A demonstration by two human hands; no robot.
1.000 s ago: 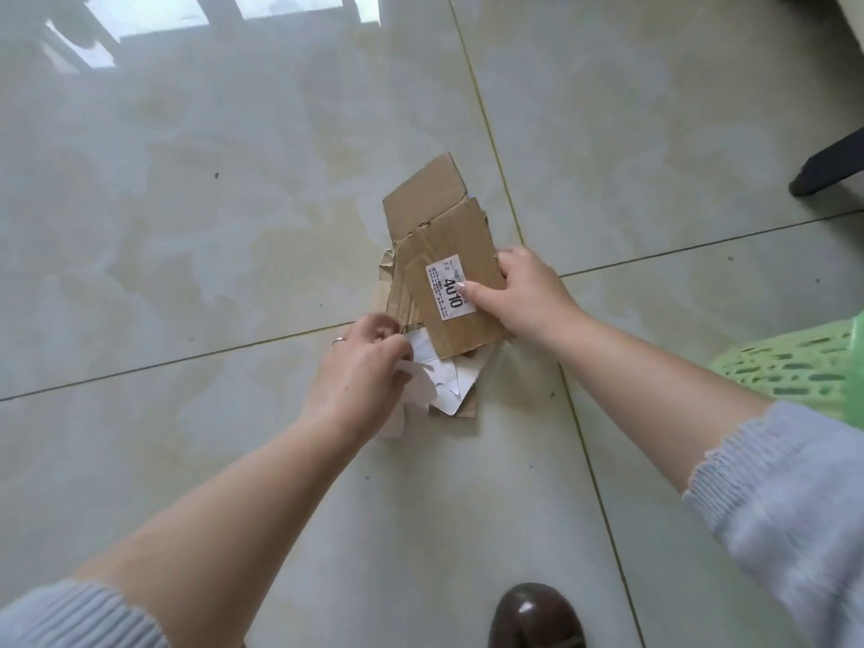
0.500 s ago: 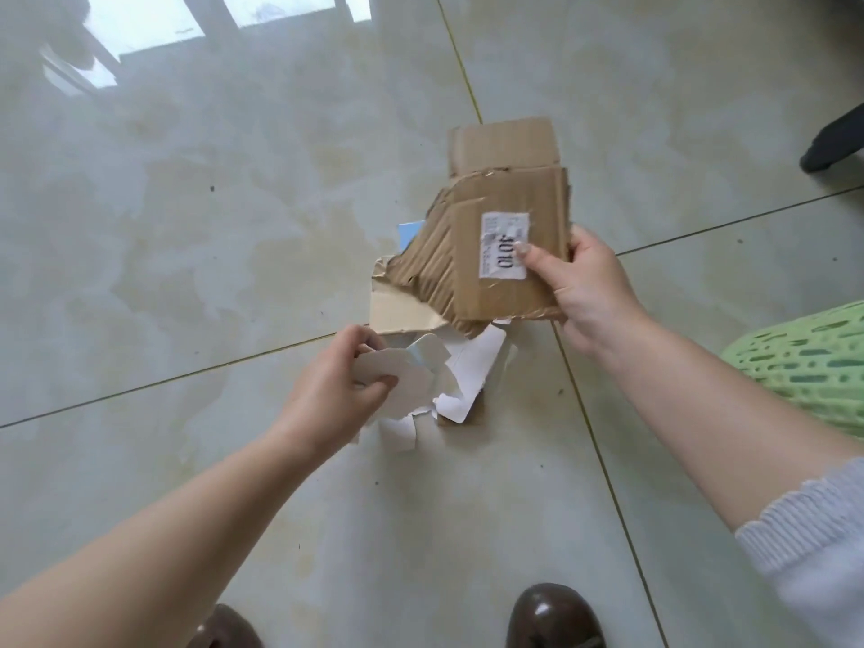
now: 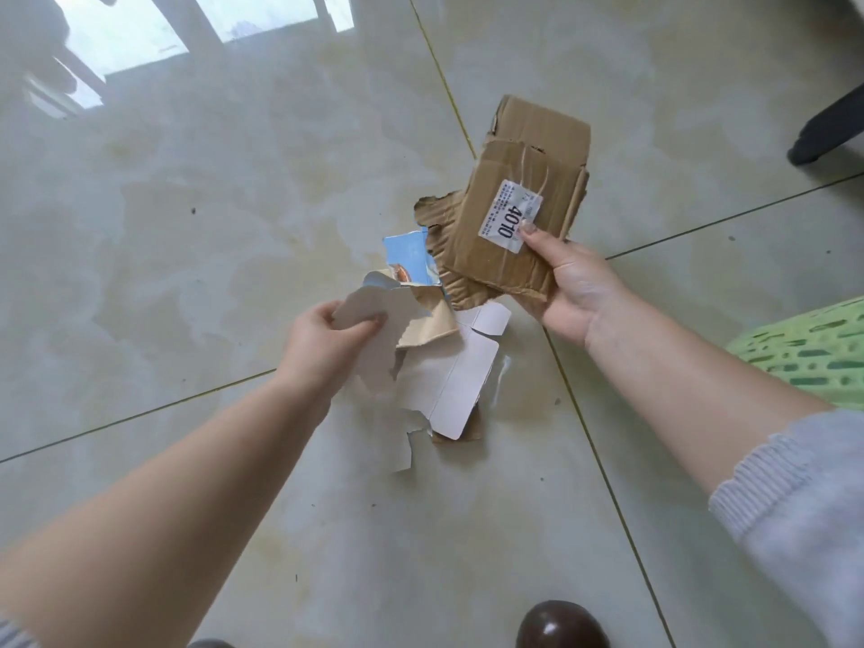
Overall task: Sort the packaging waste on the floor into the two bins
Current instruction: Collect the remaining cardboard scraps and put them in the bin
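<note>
The right hand [image 3: 577, 285] held a cardboard piece [image 3: 514, 212] up above the floor [image 3: 187, 226], thumb on its label [image 3: 509, 215]. Left of it and lower, the left hand [image 3: 322, 343] pinched a torn paper scrap [image 3: 374, 315]. Between the two hands, under the cardboard's lower edge, a printed card scrap [image 3: 411, 261] showed. Below that lay a flattened paper carton [image 3: 453, 381] on the floor, with further torn bits just in front of it. A mesh bin [image 3: 813, 348] stood at the far right, beyond the right forearm. A shoe [image 3: 563, 624] sat nearest, at the bottom edge.
</note>
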